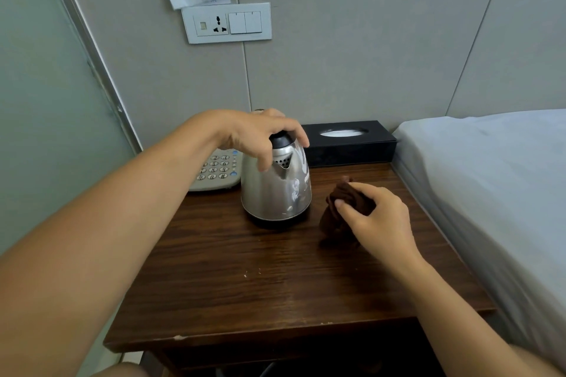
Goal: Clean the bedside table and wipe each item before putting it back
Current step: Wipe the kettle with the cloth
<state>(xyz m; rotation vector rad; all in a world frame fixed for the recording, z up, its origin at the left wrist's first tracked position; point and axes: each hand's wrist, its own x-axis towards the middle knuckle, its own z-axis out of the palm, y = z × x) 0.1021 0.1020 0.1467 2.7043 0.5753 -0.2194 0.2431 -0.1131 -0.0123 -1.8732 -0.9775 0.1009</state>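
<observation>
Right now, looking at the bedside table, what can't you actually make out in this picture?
Head view only:
- Kettle: its handle and lid top are hidden by the left hand, so the grip itself cannot be judged.
- Phone: partly covered by the left forearm and the kettle; the handset is unseen.
- Brown cloth: partly hidden under the right hand.
- Tissue box: its left end sits behind the kettle.
- Under the table: too dark to tell.

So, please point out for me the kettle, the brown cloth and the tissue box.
kettle (275,193): head view, on its shiny steel body, below the spout.
brown cloth (332,220): head view, on the bunched folds left of the fingers.
tissue box (349,150): head view, on its black front wall.
</observation>
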